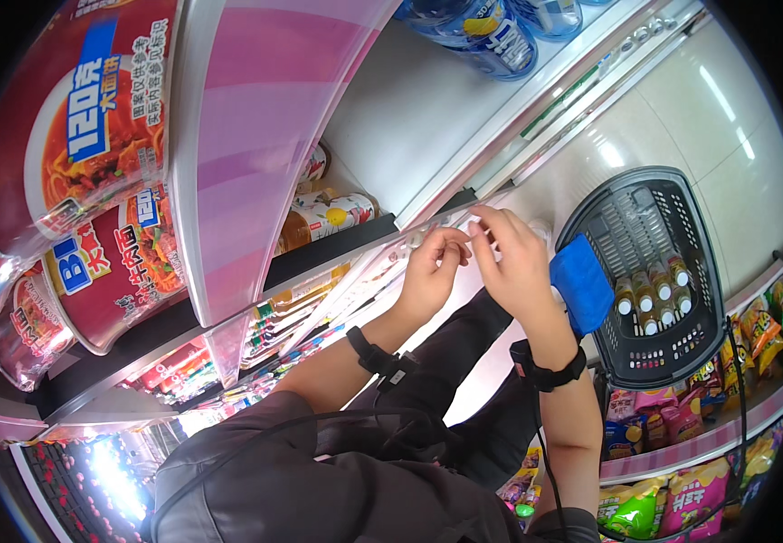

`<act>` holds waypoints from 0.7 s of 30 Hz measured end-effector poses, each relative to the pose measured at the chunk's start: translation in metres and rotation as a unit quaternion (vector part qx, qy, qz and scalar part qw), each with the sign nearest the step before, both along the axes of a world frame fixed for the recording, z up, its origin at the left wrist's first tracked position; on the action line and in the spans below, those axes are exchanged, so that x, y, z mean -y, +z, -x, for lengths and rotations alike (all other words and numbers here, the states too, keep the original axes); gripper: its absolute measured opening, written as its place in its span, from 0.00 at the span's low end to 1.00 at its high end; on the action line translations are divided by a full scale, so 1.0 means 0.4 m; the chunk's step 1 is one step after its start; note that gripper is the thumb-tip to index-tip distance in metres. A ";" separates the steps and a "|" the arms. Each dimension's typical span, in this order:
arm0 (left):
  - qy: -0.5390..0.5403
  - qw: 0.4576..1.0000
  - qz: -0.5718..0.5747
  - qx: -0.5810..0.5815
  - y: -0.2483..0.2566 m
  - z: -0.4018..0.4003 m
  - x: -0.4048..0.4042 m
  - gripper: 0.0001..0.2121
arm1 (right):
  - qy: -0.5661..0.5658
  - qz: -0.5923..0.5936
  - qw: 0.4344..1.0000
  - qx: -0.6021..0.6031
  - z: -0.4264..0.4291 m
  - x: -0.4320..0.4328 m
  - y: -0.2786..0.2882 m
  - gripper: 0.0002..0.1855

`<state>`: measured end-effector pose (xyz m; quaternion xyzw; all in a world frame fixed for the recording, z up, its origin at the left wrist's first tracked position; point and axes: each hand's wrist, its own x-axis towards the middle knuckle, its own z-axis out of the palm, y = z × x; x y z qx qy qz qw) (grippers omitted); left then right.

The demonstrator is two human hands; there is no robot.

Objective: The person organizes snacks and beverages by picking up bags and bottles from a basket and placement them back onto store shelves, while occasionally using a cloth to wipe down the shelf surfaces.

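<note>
My left hand (433, 273) and my right hand (512, 259) are raised close together in front of the shelf unit. The left fingers curl inward, with the thumb apart from the index finger. On the right hand the fingers are spread and bent, their tips close to the left fingertips. I see nothing held in either one. Black straps with small devices circle both wrists. Right of my right hand is a dark plastic shopping basket (707, 271) holding several small bottles (652, 295) with white caps. A blue flat piece (582, 285) covers part of its near side.
Large instant-noodle cups (120, 251) fill the shelf at left. Blue-labelled bottles (493, 41) stand on a white shelf (398, 115) above, and juice bottles (330, 217) sit behind a pink-striped panel (255, 136). Snack bags (696, 492) line low shelves at lower right.
</note>
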<state>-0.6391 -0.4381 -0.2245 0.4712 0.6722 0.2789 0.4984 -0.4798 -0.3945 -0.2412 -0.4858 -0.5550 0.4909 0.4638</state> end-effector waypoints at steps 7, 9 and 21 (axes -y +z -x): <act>-0.014 1.000 0.001 0.026 -0.027 -0.012 0.007 0.06 | 0.003 0.049 0.997 0.058 0.029 0.072 -0.106 0.10; -0.014 0.998 0.050 0.035 -0.040 -0.006 0.021 0.07 | -0.017 0.090 0.986 0.139 0.021 0.107 -0.167 0.12; -0.068 0.979 0.178 0.065 -0.120 -0.147 0.107 0.08 | 0.021 0.225 0.854 0.469 -0.206 0.384 -0.500 0.44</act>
